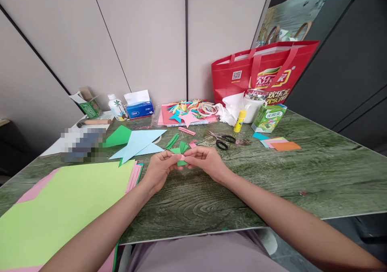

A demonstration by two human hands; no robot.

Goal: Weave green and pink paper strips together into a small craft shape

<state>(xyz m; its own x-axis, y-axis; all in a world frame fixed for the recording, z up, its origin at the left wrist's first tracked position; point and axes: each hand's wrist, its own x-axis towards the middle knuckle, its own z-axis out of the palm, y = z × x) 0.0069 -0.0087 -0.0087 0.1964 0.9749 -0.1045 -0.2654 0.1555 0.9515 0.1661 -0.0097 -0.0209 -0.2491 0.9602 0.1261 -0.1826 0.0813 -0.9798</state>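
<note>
Just above the table, my left hand [161, 166] and my right hand [208, 162] meet, each with fingers pinched. Between them is a small green paper piece [182, 148] with a pink paper bit [182, 157] at its middle. Both hands grip this folded paper, and the fingertips hide part of it. Close behind lie green paper strips [172, 141], a small pink paper scrap [192, 144] and a pink strip [186, 131]. Scissors with black handles [222, 142] rest to the right of these.
Large coloured sheets [69, 207] cover the left front. Cut blue paper [140, 145] lies beyond them. At the back stand a tissue box [140, 110], a bottle [117, 107], a yellow glue stick [240, 121], a green carton [269, 119] and a red bag [232, 84]. Coloured cards [284, 145] lie right.
</note>
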